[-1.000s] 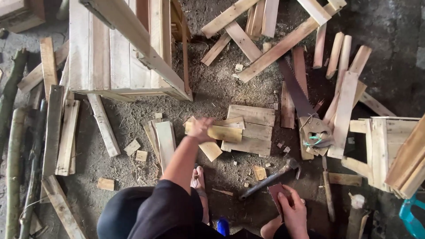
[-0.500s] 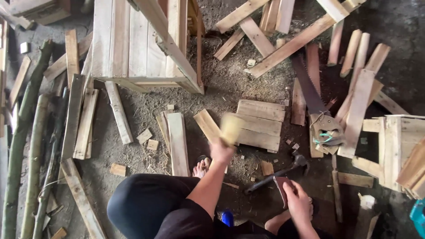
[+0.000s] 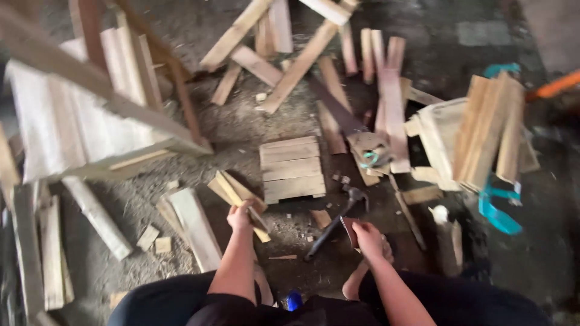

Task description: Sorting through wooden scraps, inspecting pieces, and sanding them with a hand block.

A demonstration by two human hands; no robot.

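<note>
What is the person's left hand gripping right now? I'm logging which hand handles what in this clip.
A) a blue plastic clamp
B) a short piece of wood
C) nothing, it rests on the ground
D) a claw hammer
B: the left hand is closed around a short piece of wood above the dirt floor, while the hammer lies by the right hand.

Beyond the fingers, a small square panel of pale wooden slats (image 3: 292,168) lies flat on the dusty grey ground (image 3: 241,130). Far to their left stands a large pale slatted wooden crate frame (image 3: 90,121), tilted. Loose brown wooden planks (image 3: 338,66) lie scattered farther off. To their right, a bundle of upright tan boards (image 3: 489,130) leans beside a turquoise plastic tool (image 3: 498,211).
</note>
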